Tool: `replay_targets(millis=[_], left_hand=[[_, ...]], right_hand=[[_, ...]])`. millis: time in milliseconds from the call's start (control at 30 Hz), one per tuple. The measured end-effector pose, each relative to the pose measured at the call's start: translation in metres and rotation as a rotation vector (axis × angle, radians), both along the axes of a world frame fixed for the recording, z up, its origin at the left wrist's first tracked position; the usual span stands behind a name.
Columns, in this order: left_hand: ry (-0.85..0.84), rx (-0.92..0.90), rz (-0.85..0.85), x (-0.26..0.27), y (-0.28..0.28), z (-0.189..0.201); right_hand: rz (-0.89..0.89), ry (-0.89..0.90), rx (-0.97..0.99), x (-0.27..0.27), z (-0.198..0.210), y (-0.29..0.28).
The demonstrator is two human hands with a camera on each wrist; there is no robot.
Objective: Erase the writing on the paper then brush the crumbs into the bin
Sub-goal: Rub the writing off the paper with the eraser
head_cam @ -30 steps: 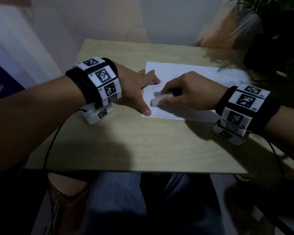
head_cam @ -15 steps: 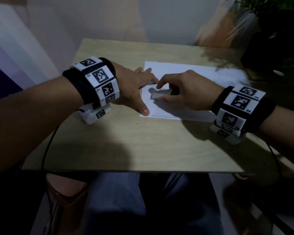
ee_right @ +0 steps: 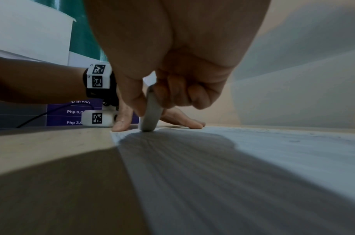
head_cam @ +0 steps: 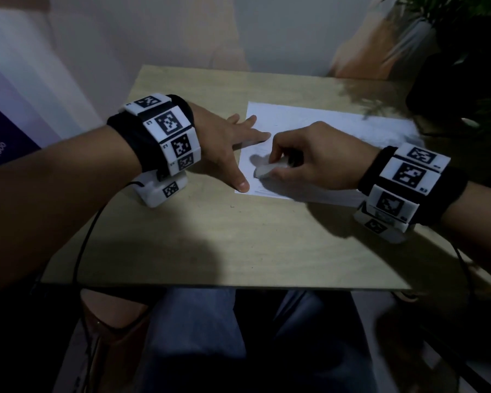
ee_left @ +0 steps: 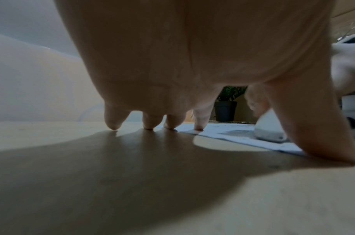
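My left hand lies spread flat, pinning the paper at its near-left corner on the worktop so it can't slide, while my right hand pinches the eraser down onto the writing.

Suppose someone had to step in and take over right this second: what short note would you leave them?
Left hand: flat, fingers spread, pressing down the paper's left edge.
Right hand: pinching the white eraser, its end on the paper near the left edge.
Done: erasing is under way; how much writing remains is too faint to tell.
Left: finish erasing, then brush the crumbs into the bin, which is not in view.
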State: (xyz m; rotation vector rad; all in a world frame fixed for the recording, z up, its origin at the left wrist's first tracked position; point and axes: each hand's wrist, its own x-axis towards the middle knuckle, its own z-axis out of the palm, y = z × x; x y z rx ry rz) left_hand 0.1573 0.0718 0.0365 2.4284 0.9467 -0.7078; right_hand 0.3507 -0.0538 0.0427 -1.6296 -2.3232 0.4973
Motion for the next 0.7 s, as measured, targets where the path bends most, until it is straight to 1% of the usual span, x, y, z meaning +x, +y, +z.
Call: replay_targets(millis=[100, 167, 233, 267, 300, 400, 467, 567, 633, 700], left_hand=[[0.029, 0.001, 0.000, 0.0012, -0.0023, 0.0019], [0.029, 0.005, 0.001, 0.0009, -0.0021, 0.0022], [0.017, 0.010, -0.005, 0.0005, -0.0015, 0.0013], [0.011, 0.010, -0.004, 0.0003, -0.0013, 0.0011], [0.010, 0.010, -0.001, 0.0002, -0.0016, 0.0013], [0.035, 0.028, 0.011, 0.0010, -0.0056, 0.0047], [0.042, 0.037, 0.015, 0.0013, -0.0072, 0.0069], [0.036, 0.043, 0.011, 0.0012, -0.0077, 0.0074], [0.032, 0.037, 0.012, 0.0008, -0.0076, 0.0069], [0.034, 0.029, 0.015, 0.0012, -0.0078, 0.0072]], right_hand=[[0.097, 0.027, -0.057, -0.0038, -0.0007, -0.0080], [0.042, 0.029, -0.057, -0.0030, 0.0000, -0.0055], [-0.028, -0.002, 0.006, -0.0014, 0.0014, -0.0023], [-0.032, -0.019, 0.029, -0.0016, 0.0019, -0.0024], [-0.013, -0.018, 0.028, -0.0020, 0.0020, -0.0037], [0.077, 0.021, -0.063, -0.0031, 0.0015, -0.0094], [0.030, 0.040, -0.079, -0.0019, 0.0020, -0.0066], [-0.065, -0.043, 0.039, -0.0004, 0.0034, -0.0005], [-0.040, -0.051, 0.057, -0.0014, 0.0042, -0.0029], [0.025, -0.008, -0.022, -0.0026, 0.0043, -0.0087]])
